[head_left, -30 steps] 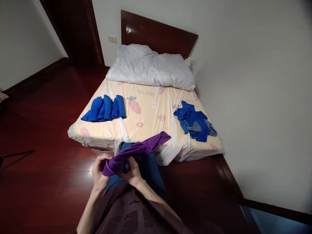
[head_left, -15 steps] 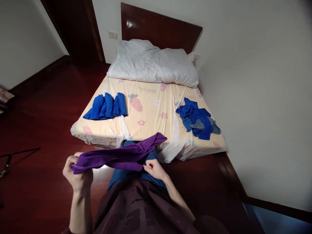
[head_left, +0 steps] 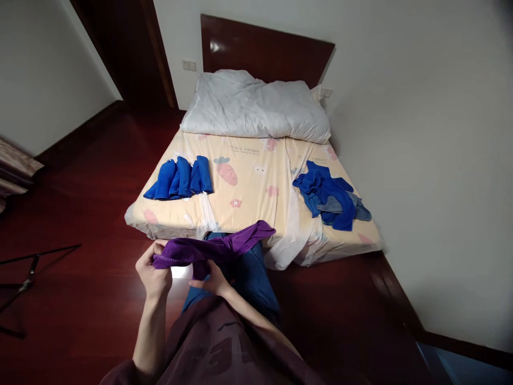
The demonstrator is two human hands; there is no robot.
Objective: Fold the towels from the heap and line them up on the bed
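A purple cloth [head_left: 236,243] with a stitched hem stretches in front of my body, above my knees. My left hand [head_left: 153,270] is closed around its hemmed left end. Lower and to the right, my right hand [head_left: 214,279] holds a hanging fold of the same cloth, the thumb in front and the fingertips partly hidden by fabric. The cloth's far end reaches right toward the bed edge, unheld. On the bed, folded blue cloths [head_left: 182,177] lie side by side at the left. A loose heap of blue cloths [head_left: 326,192], some greyish, lies at the right.
The bed [head_left: 248,198] has a patterned yellow sheet, with a white quilt [head_left: 256,107] heaped by the dark headboard [head_left: 264,51]. A black metal stand [head_left: 30,275] is on the floor at left. A wall [head_left: 433,176] borders the bed's right side.
My right hand has moved left along the purple cloth, closer to my left hand, and the cloth now bunches between them. The head view has shifted slightly.
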